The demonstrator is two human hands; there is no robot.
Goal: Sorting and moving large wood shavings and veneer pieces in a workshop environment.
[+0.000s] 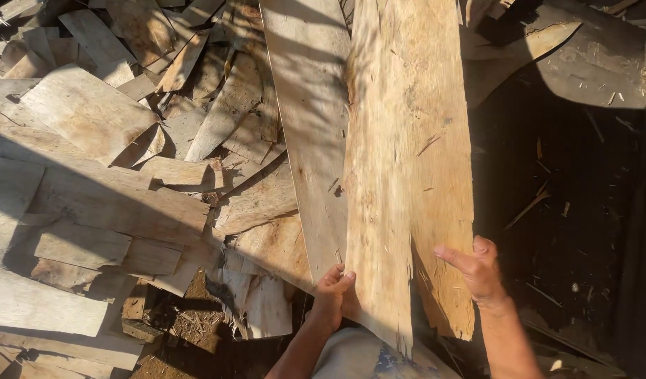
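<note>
I hold a long, thin sheet of pale wood veneer (407, 161) that runs from near my body up to the top of the view. My left hand (333, 295) grips its lower left edge, fingers curled over the rim. My right hand (477, 270) grips the lower right edge, thumb on top. The sheet's near end is ragged and split. A second long veneer strip (312, 119) lies just left of it, partly under it.
A heap of broken veneer pieces (112, 189) covers the left and upper left. Bare dirt with chips (186, 323) shows at the bottom. Dark shaded ground with splinters (568, 210) lies at the right, and a grey sheet (603, 63) at the upper right.
</note>
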